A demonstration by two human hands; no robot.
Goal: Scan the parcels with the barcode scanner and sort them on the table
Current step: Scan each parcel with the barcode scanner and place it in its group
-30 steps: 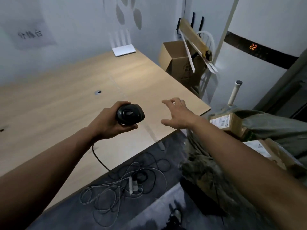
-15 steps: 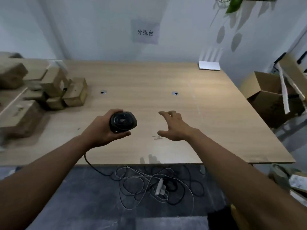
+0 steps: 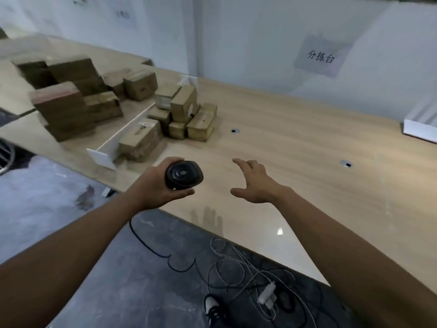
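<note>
At the far left of the counter [image 3: 295, 147], larger brown parcels [image 3: 63, 110] sit in a loose heap. Just right of them a white divider [image 3: 123, 136] stands on edge, with a cluster of smaller parcels [image 3: 184, 114] on its right side, some stacked and tilted against each other. These two groups look like sorted piles, so a good share of the work seems done, though whether each was scanned cannot be told.

Near the counter's front edge, the left hand [image 3: 153, 185] grips the black barcode scanner [image 3: 184, 175], fingers wrapped round its handle, its cable [image 3: 151, 245] dropping to the floor. Just to the right, the right hand [image 3: 255, 183] hovers above the bare wood with fingers spread and relaxed, holding nothing.

No parcel is in hand or under the scanner, so the moment reads as between items; fetching the next one appears to be what remains. A white flat device [image 3: 418, 129] lies at the far right.
</note>
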